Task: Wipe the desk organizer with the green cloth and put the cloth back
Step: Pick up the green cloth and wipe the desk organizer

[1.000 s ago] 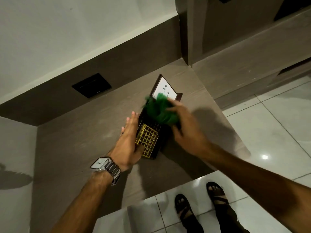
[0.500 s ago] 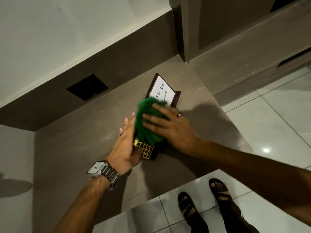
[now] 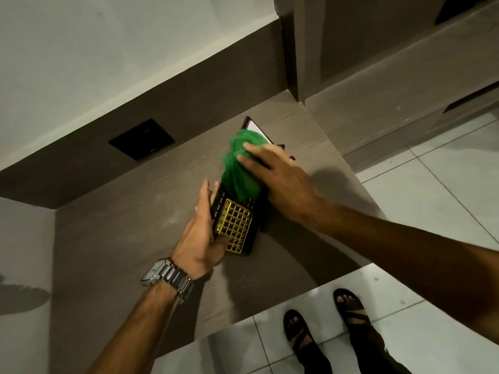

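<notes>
So the desk organizer (image 3: 237,225) was lying flat on the brown wood-grain desk (image 3: 121,233), a dark slab with a gold grid calendar on the near end and month names (APR, MAY, JUN, JUL) printed down its left edge. At its far end a white notepad panel (image 3: 256,128) poked out, mostly covered up.

The left hand (image 3: 199,238) was braced against the organizer's left edge. Its fingers (image 3: 204,195) were straight and pressed together flat along the side, while the thumb hooked over the near left corner of the gold grid, so it was more of a steadying pinch than a full wrap. There was a metal wristwatch (image 3: 167,275) on that wrist.

The right hand (image 3: 280,182) was on top of the green cloth (image 3: 240,168), palm down, its fingers (image 3: 253,148) spread wide and laid flat over it, pressing it onto the organizer's middle and far part. It wasn't gripping the cloth in a fist, just pinning it down. The cloth was bunched up and covered everything from the notepad panel to the top of the grid. There might have been a ring on one finger, but it was too small to be sure.

A black wall socket plate (image 3: 141,139) sat on the dark panel behind the desk, well apart from the organizer. Down below, two feet in dark sandals (image 3: 324,330) stood on the white tiled floor (image 3: 432,190).
</notes>
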### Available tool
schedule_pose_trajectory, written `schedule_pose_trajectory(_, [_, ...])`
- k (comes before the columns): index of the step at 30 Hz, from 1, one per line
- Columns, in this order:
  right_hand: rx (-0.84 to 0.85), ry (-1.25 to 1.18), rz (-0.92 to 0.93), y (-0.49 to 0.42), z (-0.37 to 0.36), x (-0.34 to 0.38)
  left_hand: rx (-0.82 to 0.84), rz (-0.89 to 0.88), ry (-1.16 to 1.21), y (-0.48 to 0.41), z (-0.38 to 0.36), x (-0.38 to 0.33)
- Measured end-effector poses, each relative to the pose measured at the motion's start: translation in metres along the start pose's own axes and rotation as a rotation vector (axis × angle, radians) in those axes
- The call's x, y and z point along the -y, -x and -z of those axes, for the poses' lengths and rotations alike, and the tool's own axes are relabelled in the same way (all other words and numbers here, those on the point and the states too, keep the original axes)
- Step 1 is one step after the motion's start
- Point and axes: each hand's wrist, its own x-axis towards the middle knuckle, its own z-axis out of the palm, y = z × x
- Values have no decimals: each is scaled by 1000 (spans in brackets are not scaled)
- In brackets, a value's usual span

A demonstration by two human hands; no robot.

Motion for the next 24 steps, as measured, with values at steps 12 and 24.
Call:
schedule_pose_trajectory(12, [28, 27, 1, -24, 18, 14, 20, 39, 159, -5, 8, 9])
schedule_pose_trajectory(24, [213, 406, 14, -75, 48, 15, -17, 29, 214, 3, 8, 6])
